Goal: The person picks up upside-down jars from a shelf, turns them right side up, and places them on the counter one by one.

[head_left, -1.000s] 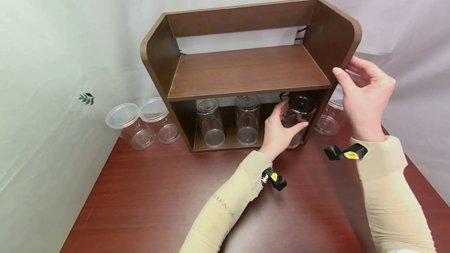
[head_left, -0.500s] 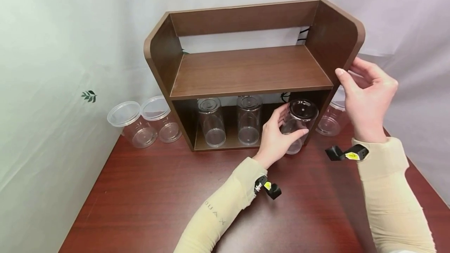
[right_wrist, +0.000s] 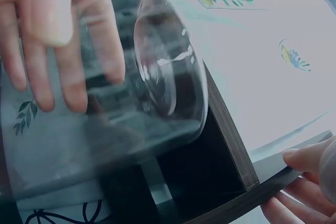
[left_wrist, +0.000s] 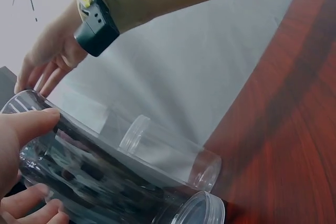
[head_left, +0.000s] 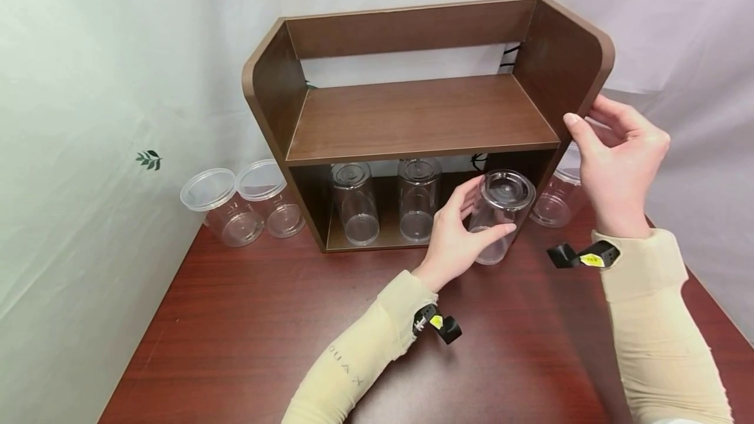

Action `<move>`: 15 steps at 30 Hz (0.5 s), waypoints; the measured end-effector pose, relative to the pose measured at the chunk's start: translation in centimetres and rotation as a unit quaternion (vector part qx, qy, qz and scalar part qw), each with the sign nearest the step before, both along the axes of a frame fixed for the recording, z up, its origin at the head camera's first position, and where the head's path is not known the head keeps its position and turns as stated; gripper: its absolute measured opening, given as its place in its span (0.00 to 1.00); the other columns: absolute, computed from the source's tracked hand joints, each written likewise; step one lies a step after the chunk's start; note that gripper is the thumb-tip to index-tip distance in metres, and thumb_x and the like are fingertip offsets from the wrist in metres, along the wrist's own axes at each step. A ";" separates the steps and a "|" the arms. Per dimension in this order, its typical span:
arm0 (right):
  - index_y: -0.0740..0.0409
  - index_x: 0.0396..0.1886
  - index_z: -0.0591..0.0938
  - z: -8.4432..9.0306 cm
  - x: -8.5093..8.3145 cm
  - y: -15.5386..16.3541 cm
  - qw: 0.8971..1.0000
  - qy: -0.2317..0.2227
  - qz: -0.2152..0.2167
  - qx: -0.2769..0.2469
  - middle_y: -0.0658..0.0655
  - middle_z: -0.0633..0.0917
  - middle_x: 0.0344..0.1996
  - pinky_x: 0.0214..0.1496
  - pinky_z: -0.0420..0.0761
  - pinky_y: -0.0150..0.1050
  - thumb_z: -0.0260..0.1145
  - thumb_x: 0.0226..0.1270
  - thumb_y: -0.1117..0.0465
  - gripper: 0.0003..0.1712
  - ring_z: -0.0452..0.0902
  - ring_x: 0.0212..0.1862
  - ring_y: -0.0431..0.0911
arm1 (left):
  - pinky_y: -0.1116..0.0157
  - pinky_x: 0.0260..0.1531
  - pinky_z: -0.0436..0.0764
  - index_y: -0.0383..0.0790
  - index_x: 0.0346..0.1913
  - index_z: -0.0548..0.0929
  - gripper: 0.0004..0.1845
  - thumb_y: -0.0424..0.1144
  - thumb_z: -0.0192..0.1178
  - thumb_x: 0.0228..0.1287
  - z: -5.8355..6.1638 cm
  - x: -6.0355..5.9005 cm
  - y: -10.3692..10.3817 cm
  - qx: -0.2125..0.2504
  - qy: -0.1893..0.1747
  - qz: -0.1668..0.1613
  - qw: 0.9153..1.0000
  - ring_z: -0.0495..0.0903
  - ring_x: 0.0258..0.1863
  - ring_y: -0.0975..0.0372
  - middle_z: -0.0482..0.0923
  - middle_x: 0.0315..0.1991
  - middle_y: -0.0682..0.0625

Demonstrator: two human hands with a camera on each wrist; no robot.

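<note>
Head view: my left hand (head_left: 456, 244) grips a clear lidded jar (head_left: 497, 214), tilted, at the right front of the shelf unit (head_left: 412, 116), low over the counter (head_left: 247, 339). My right hand (head_left: 618, 149) pinches the unit's right side panel.

Left wrist view: thumb and fingers (left_wrist: 26, 124) curl round the jar (left_wrist: 105, 182); another jar (left_wrist: 168, 153) lies just behind.

Right wrist view: fingers (right_wrist: 302, 182) pinch the panel edge (right_wrist: 247, 198).

jar (head_left: 499, 214): clear glossy plastic, smooth, see-through lid
shelf (head_left: 421, 116): dark brown wood-grain laminate, matt
desk (head_left: 247, 326): reddish wood-look top, slight sheen
backdrop (head_left: 76, 84): white cloth, soft and matt
sleeves (head_left: 654, 326): beige knit fabric
</note>
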State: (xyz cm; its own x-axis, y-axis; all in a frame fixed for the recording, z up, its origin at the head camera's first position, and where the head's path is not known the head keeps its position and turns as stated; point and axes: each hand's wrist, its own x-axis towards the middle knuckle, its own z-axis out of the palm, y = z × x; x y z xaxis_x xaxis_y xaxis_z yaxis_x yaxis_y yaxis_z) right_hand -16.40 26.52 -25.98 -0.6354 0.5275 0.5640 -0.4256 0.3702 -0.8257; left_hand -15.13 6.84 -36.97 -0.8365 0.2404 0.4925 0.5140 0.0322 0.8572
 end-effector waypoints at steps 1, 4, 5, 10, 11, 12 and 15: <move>0.56 0.50 0.90 0.0 0.0 0.0 1.000 -0.001 0.000 0.000 0.53 0.90 0.43 0.51 0.83 0.31 0.78 0.58 0.66 0.18 0.87 0.41 0.36 | 0.69 0.60 0.75 0.49 0.71 0.72 0.42 0.37 0.80 0.53 0.0 0.1 -0.1 0.002 0.001 -0.003 1.000 0.76 0.61 0.69 0.79 0.60 0.54; 0.56 0.50 0.90 0.0 0.0 0.0 1.000 -0.003 0.000 0.002 0.53 0.90 0.43 0.50 0.83 0.30 0.78 0.58 0.66 0.18 0.87 0.41 0.35 | 0.68 0.60 0.76 0.48 0.71 0.72 0.42 0.36 0.80 0.52 0.1 0.4 -0.6 0.007 0.002 -0.011 1.000 0.76 0.60 0.69 0.80 0.60 0.54; 0.56 0.50 0.90 0.0 0.0 0.0 1.000 -0.003 0.000 0.001 0.53 0.90 0.43 0.50 0.83 0.30 0.78 0.58 0.66 0.18 0.87 0.40 0.35 | 0.68 0.60 0.76 0.49 0.71 0.72 0.42 0.36 0.80 0.52 0.2 0.5 -0.8 0.007 0.003 -0.014 1.000 0.76 0.60 0.69 0.80 0.60 0.54; 0.56 0.50 0.91 0.1 0.0 0.1 1.000 -0.003 -0.001 -0.002 0.53 0.90 0.43 0.50 0.83 0.30 0.78 0.58 0.66 0.18 0.87 0.40 0.35 | 0.68 0.61 0.75 0.50 0.71 0.71 0.42 0.36 0.80 0.53 0.3 1.0 -1.7 0.009 0.000 -0.029 1.000 0.76 0.60 0.69 0.79 0.60 0.56; 0.56 0.49 0.91 0.1 0.0 0.1 1.000 -0.003 -0.002 -0.002 0.53 0.90 0.43 0.50 0.83 0.30 0.78 0.58 0.66 0.18 0.87 0.39 0.35 | 0.67 0.61 0.76 0.50 0.71 0.71 0.42 0.36 0.80 0.53 0.3 1.1 -1.9 0.008 0.000 -0.031 0.999 0.76 0.60 0.69 0.79 0.60 0.56; 0.56 0.49 0.91 0.1 0.0 0.1 1.000 -0.003 -0.002 -0.003 0.53 0.90 0.43 0.50 0.83 0.30 0.78 0.58 0.66 0.18 0.87 0.39 0.35 | 0.67 0.61 0.76 0.50 0.71 0.71 0.42 0.36 0.80 0.53 0.3 1.1 -2.1 0.012 -0.001 -0.034 0.999 0.76 0.60 0.69 0.79 0.60 0.56; 0.56 0.49 0.91 0.1 0.0 0.0 1.000 -0.003 -0.003 0.000 0.54 0.90 0.43 0.49 0.83 0.30 0.78 0.58 0.66 0.18 0.87 0.39 0.35 | 0.66 0.60 0.77 0.51 0.70 0.71 0.43 0.36 0.80 0.52 0.3 1.4 -2.8 0.022 -0.007 -0.035 0.999 0.77 0.59 0.68 0.79 0.59 0.57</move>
